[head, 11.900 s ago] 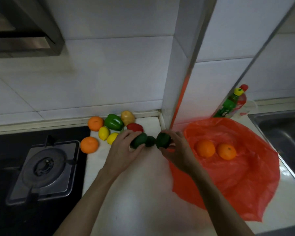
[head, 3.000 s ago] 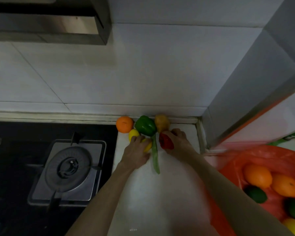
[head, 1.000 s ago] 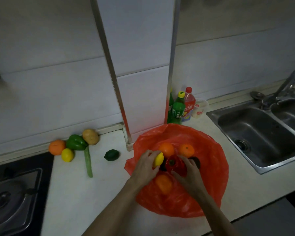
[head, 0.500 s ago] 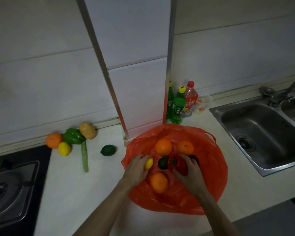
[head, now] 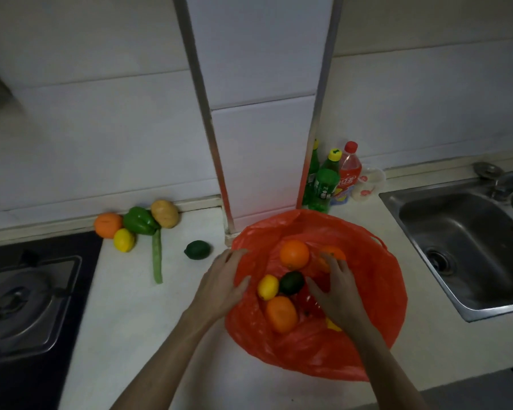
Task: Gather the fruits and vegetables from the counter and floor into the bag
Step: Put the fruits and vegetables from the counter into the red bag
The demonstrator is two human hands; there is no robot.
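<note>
A red plastic bag (head: 376, 291) lies open on the counter. Inside it rest a lemon (head: 267, 287), a dark avocado (head: 291, 282), a red pepper (head: 308, 304) and three oranges (head: 294, 253). My left hand (head: 221, 284) hovers at the bag's left rim, fingers spread, holding nothing. My right hand (head: 336, 294) is spread over the red pepper inside the bag, empty. Left on the counter by the wall sit an orange (head: 108, 225), a lemon (head: 124, 240), a green pepper (head: 139, 221), a potato (head: 164, 213), a long green bean (head: 157, 255) and a lime (head: 197, 249).
A gas stove (head: 24, 303) fills the left side. A steel sink (head: 468, 247) is at the right. Green and red bottles (head: 332, 179) stand behind the bag next to a tiled pillar (head: 261, 113). The counter edge runs along the bottom right.
My left hand let go of the lemon and my right hand let go of the red pepper; both now lie in the bag. Both hands have opened and drawn apart.
</note>
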